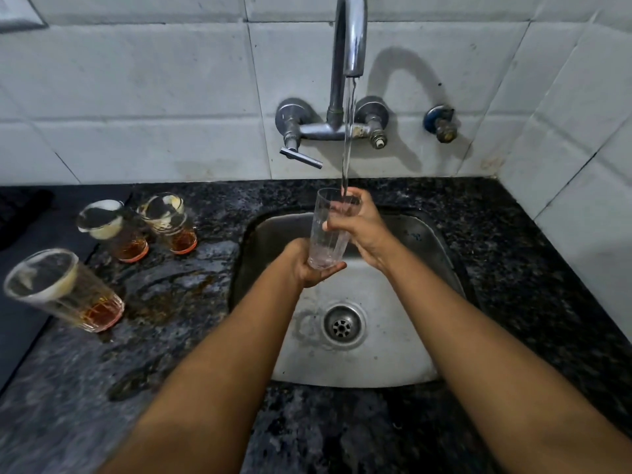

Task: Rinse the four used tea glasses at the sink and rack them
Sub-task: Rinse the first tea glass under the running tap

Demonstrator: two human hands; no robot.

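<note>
Held glass [327,230] was clear and ribbed, upright under the tap stream [347,138], above the sink [376,354]. Left hand [309,265] cupped its base; right hand [359,222] clasped its rim. Three tea-stained glasses [130,230] stood left on the counter [171,336].

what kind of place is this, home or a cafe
Most likely a home kitchen, though I can't rule out a small shop. A steel sink sits in a dark granite counter, a wall tap runs against white tiles, and only a few tea glasses wait.
</note>
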